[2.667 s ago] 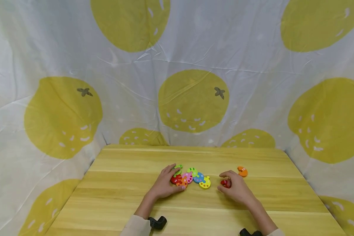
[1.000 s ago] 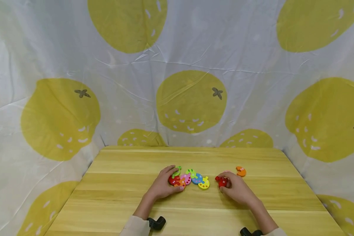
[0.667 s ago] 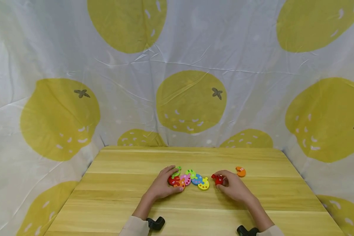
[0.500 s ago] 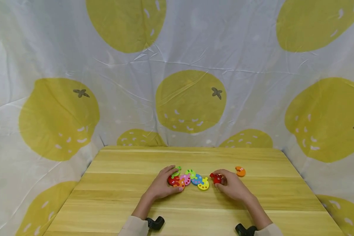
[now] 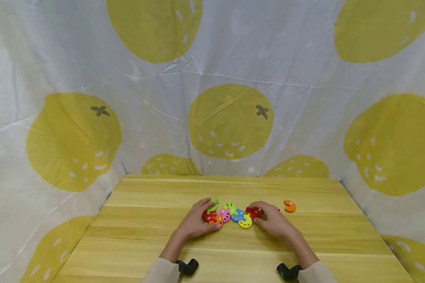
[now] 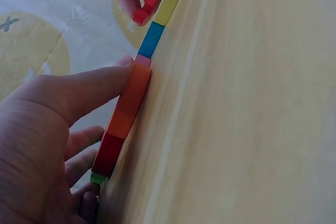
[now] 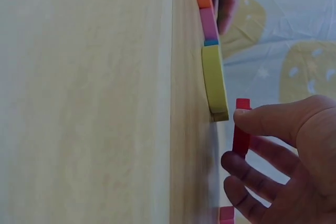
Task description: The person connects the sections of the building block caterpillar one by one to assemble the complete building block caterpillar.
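Note:
My left hand [image 5: 195,220] holds the left end of a row of joined number puzzle pieces, its thumb at the orange 3 piece [image 6: 132,100] and its fingers along the far side of the green end piece [image 5: 214,205] and the red 2 piece [image 5: 209,217]. Onward to the right run pink [image 5: 224,215], green [image 5: 230,207], blue [image 5: 237,215] and yellow [image 5: 245,223] pieces. Between thumb and fingertips, my right hand [image 5: 274,221] pinches a red puzzle piece [image 7: 241,135]. That piece is raised over the table, close to the yellow end, with its right part hidden by the fingers.
A loose orange 10 piece [image 5: 290,206] lies to the right on the wooden table [image 5: 163,243]. Behind my right hand a pink piece [image 7: 227,215] shows only in part. A lemon-print cloth [image 5: 230,51] hangs around the back and sides.
My right hand has taken hold of the red piece, lifted it and carried it left to the yellow end of the row. The left hand has stayed in place.

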Action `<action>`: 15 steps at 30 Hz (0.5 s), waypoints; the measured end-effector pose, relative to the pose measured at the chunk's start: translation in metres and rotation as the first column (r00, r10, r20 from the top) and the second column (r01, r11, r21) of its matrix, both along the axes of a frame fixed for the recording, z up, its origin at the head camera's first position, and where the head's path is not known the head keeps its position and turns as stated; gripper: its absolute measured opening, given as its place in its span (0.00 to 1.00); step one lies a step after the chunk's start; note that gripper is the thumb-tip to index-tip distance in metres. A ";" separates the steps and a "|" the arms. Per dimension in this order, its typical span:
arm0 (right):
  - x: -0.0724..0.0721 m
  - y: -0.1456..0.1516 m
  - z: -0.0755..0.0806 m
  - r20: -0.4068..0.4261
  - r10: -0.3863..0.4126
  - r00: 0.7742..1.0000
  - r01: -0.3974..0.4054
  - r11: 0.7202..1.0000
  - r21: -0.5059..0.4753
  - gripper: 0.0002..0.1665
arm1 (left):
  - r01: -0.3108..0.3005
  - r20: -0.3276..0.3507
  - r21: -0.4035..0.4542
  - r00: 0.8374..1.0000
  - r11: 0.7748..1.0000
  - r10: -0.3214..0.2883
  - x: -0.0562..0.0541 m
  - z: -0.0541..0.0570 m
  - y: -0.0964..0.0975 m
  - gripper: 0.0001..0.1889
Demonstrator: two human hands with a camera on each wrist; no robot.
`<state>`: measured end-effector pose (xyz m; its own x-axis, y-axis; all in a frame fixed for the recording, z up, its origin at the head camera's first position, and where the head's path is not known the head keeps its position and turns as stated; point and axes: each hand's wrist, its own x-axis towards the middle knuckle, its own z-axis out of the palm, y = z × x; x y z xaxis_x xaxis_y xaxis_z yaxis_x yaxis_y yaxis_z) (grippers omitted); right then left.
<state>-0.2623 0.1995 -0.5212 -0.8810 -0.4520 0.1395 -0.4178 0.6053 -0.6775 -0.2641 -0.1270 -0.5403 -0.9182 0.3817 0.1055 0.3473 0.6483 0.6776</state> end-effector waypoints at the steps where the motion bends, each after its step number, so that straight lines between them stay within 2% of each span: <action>1: 0.000 0.000 -0.001 0.001 0.005 1.000 -0.005 1.000 0.003 0.21 | 0.000 0.000 -0.001 1.000 1.000 0.000 0.000 0.000 0.000 0.44; 8: -0.003 -0.001 -0.002 0.009 0.041 0.999 -0.041 0.999 0.026 0.23 | -0.003 -0.002 -0.007 1.000 1.000 0.003 0.000 0.000 0.001 0.44; 15: -0.004 0.000 -0.002 0.012 0.059 0.998 -0.060 0.998 0.035 0.21 | 0.012 -0.004 -0.013 1.000 1.000 -0.012 0.000 0.000 0.000 0.44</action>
<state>-0.2658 0.1992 -0.5231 -0.8538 -0.5080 0.1136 -0.4467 0.6030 -0.6610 -0.2637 -0.1270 -0.5399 -0.9130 0.3944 0.1043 0.3582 0.6527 0.6675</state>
